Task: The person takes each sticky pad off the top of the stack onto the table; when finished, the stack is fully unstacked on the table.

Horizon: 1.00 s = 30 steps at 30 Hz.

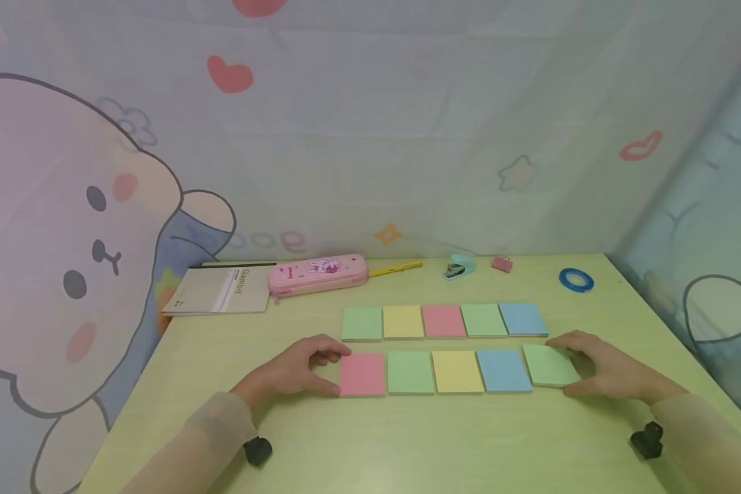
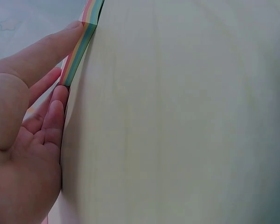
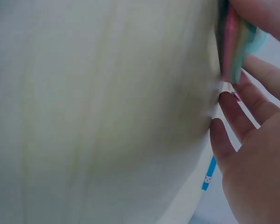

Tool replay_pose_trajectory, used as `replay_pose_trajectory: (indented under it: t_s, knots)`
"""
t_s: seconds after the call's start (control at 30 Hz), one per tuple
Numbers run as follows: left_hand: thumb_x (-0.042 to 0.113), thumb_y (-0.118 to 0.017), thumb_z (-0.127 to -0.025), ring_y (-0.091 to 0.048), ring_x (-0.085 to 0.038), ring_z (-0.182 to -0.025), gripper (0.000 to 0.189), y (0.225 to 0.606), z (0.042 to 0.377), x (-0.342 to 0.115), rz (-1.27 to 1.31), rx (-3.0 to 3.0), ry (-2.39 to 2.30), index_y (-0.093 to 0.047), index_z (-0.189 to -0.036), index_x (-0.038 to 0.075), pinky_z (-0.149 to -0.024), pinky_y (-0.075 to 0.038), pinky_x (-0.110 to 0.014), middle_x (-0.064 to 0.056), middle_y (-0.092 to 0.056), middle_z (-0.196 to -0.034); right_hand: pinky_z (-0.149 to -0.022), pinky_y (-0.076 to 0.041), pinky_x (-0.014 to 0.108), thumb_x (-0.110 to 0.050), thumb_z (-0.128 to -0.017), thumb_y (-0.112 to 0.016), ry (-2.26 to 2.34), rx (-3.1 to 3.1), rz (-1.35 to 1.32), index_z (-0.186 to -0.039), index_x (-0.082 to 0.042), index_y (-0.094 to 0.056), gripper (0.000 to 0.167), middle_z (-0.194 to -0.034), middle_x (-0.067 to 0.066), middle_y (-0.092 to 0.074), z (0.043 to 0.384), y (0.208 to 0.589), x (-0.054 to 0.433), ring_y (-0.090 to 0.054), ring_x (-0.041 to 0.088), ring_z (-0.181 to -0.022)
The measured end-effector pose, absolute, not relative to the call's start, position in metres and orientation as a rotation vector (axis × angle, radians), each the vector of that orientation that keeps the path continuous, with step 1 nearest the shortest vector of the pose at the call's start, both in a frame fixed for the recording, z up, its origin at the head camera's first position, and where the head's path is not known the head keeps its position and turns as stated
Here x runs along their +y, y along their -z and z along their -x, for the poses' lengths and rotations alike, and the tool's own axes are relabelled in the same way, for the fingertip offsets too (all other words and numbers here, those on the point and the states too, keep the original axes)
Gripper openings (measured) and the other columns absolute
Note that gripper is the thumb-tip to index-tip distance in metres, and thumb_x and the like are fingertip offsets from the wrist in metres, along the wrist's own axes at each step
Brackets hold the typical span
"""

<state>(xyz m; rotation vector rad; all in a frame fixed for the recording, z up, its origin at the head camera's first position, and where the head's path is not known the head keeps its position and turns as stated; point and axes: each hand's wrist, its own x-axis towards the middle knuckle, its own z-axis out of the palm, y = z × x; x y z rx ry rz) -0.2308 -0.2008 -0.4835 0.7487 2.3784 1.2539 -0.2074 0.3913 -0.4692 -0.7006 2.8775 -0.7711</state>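
Two rows of square sticky note pads lie on the table. At the left end of the front row is a pink sticky note pad (image 1: 362, 374); the thumb and index finger of my left hand (image 1: 302, 367) pinch its left corners. The left wrist view shows its layered coloured edge (image 2: 77, 53) by my thumb. A green sticky note pad (image 1: 551, 365) at the row's right end sits slightly turned, and my right hand (image 1: 608, 367) grips it by thumb and index finger. Between them lie another green pad (image 1: 410, 372), a yellow pad (image 1: 457, 372) and a blue pad (image 1: 503, 371).
Behind is the back row of pads, with a pink one (image 1: 443, 322) in its middle. Along the table's far edge lie notebooks (image 1: 222, 288), a pink pencil case (image 1: 318, 274), a yellow pen-like item (image 1: 395, 268), a mint stapler (image 1: 459, 267), a pink clip (image 1: 502, 263) and blue tape (image 1: 576, 280).
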Motion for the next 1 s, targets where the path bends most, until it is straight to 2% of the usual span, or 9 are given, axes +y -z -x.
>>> replay_pose_trajectory:
  t_s: [0.13, 0.2, 0.3, 0.53, 0.63, 0.83, 1.0]
  knots:
    - [0.023, -0.093, -0.082, -0.057, -0.022, -0.119, 0.061, 0.4818, 0.2302, -0.2008, -0.744, 2.378, -1.257, -0.067, -0.136, 0.014, -0.105, -0.048, -0.032, 0.000, -0.065, -0.130, -0.104, -0.039, 0.068, -0.038, -0.077, -0.094, 0.786, 2.824, 0.667, -0.143, -0.012, -0.061, 0.079, -0.143, 0.014, -0.052, 0.2086, 0.4687, 0.3885, -0.044, 0.040, -0.133]
    - [0.023, -0.093, -0.082, -0.057, -0.022, -0.119, 0.061, 0.4804, 0.2299, -0.2005, -0.743, 2.376, -1.259, -0.067, -0.137, 0.014, -0.106, -0.048, -0.033, 0.000, -0.065, -0.130, -0.103, -0.039, 0.071, -0.037, -0.077, -0.093, 0.779, 2.820, 0.670, -0.143, -0.012, -0.061, 0.078, -0.143, 0.014, -0.051, 0.2089, 0.4675, 0.3878, -0.044, 0.041, -0.132]
    - [0.023, -0.093, -0.082, -0.057, -0.022, -0.119, 0.062, 0.4788, 0.2292, -0.1999, -0.741, 2.367, -1.266, -0.067, -0.137, 0.014, -0.106, -0.048, -0.033, 0.000, -0.064, -0.130, -0.102, -0.041, 0.069, -0.035, -0.077, -0.093, 0.761, 2.820, 0.683, -0.144, -0.012, -0.061, 0.078, -0.141, 0.013, -0.052, 0.2098, 0.4668, 0.3885, -0.045, 0.038, -0.130]
    - [0.022, -0.093, -0.082, -0.058, -0.022, -0.118, 0.062, 0.4802, 0.2286, -0.2003, -0.747, 2.371, -1.263, -0.067, -0.137, 0.012, -0.104, -0.048, -0.030, -0.001, -0.064, -0.130, -0.101, -0.043, 0.052, -0.036, -0.077, -0.093, 0.728, 2.828, 0.716, -0.142, -0.019, -0.062, 0.075, -0.138, 0.002, -0.053, 0.2093, 0.4685, 0.3910, -0.045, 0.023, -0.126]
    - [0.022, -0.093, -0.081, -0.058, -0.022, -0.118, 0.062, 0.4801, 0.2290, -0.2009, -0.748, 2.373, -1.265, -0.067, -0.137, 0.013, -0.104, -0.047, -0.030, -0.001, -0.065, -0.129, -0.101, -0.043, 0.052, -0.036, -0.076, -0.094, 0.721, 2.831, 0.710, -0.143, -0.019, -0.062, 0.076, -0.137, 0.001, -0.054, 0.2094, 0.4684, 0.3912, -0.044, 0.022, -0.125]
    - [0.022, -0.093, -0.081, -0.057, -0.022, -0.118, 0.062, 0.4809, 0.2293, -0.2001, -0.746, 2.369, -1.277, -0.067, -0.137, 0.012, -0.103, -0.047, -0.028, -0.001, -0.065, -0.129, -0.100, -0.042, 0.060, -0.031, -0.076, -0.094, 0.743, 2.797, 0.725, -0.143, -0.016, -0.061, 0.076, -0.139, 0.007, -0.052, 0.2108, 0.4670, 0.3921, -0.044, 0.030, -0.127]
    - [0.022, -0.093, -0.081, -0.057, -0.023, -0.118, 0.062, 0.4818, 0.2293, -0.1995, -0.747, 2.364, -1.284, -0.067, -0.137, 0.013, -0.103, -0.047, -0.028, -0.001, -0.065, -0.128, -0.100, -0.043, 0.052, -0.032, -0.075, -0.094, 0.722, 2.807, 0.717, -0.142, -0.020, -0.062, 0.075, -0.139, 0.003, -0.052, 0.2098, 0.4660, 0.3924, -0.043, 0.024, -0.126]
